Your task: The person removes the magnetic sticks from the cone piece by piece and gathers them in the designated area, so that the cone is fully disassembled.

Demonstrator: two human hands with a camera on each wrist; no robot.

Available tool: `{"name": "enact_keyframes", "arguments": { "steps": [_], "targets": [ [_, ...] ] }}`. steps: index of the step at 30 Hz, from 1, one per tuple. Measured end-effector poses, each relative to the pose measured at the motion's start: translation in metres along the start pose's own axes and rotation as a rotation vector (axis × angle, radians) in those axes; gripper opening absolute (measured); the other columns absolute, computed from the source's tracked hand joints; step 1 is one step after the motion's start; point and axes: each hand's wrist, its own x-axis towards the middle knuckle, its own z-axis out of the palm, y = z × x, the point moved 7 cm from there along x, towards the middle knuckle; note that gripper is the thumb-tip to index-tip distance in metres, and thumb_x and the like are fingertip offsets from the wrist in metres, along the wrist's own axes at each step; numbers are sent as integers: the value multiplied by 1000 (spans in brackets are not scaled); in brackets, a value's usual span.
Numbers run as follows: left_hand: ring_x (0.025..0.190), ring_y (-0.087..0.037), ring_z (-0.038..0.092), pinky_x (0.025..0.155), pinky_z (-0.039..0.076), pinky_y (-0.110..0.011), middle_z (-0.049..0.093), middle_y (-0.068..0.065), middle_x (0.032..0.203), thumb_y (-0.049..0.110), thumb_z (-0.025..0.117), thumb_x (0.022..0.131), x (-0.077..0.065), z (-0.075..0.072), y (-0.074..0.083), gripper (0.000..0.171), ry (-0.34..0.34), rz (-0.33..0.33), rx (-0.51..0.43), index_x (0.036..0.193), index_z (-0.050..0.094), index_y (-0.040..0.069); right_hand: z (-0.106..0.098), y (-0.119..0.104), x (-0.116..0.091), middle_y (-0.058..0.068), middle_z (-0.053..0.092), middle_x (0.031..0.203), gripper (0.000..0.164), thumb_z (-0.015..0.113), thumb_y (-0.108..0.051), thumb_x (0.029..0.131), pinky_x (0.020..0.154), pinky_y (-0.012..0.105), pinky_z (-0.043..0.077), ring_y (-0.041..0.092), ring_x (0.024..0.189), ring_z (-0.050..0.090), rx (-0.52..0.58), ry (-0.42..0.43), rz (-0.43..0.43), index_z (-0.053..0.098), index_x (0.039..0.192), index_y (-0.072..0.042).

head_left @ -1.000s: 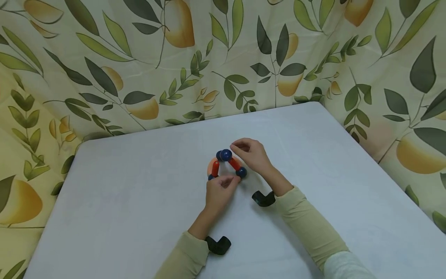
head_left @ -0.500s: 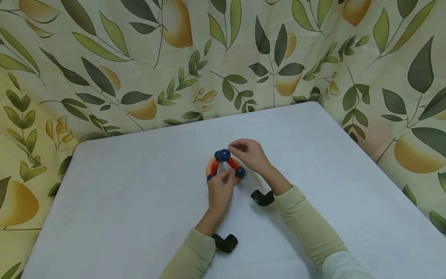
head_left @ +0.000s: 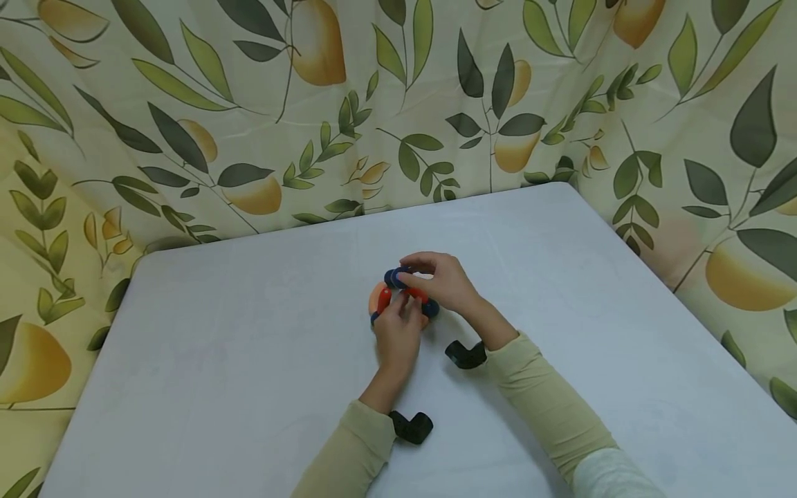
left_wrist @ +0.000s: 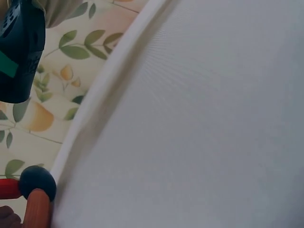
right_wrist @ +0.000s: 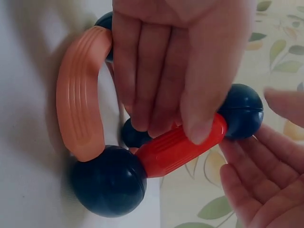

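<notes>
A toy frame of blue balls, red rods and curved orange pieces stands mid-table. My right hand (head_left: 438, 282) holds the upper blue ball (right_wrist: 243, 111) between thumb and fingers. With thumb against the red rod (right_wrist: 178, 149) below that ball, my left hand (head_left: 398, 339) pinches it; in the right wrist view this hand (right_wrist: 175, 57) hides part of the frame. A lower blue ball (right_wrist: 109, 180) joins the rod to a curved orange piece (right_wrist: 80, 95). The left wrist view catches only a corner ball (left_wrist: 38, 183) with two rods and some fingertips.
The table (head_left: 249, 346) wears a white cloth, its far edge close to a leaf-and-fruit patterned curtain (head_left: 411, 104). Black elbow-shaped camera mounts (head_left: 414, 427) stick out from both wrists. The other wrist's dark camera (left_wrist: 21, 52) appears at upper left in the left wrist view.
My right hand has come from beside the upper blue ball to around it. My left hand has moved forward from the near side of the frame onto the red rod.
</notes>
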Motion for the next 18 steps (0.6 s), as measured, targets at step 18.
{"name": "enact_keyframes", "arguments": {
  "steps": [18],
  "targets": [
    [83,-12,65,70,50,-20,69,-9,95,14,63,88,9,3,1,22,98,28,6,105,67,0,3,-8,0,14,63,110,38,74,-12,78,87,45,45,28,104,58,-124,-29,-69,64,111,3]
  ]
}}
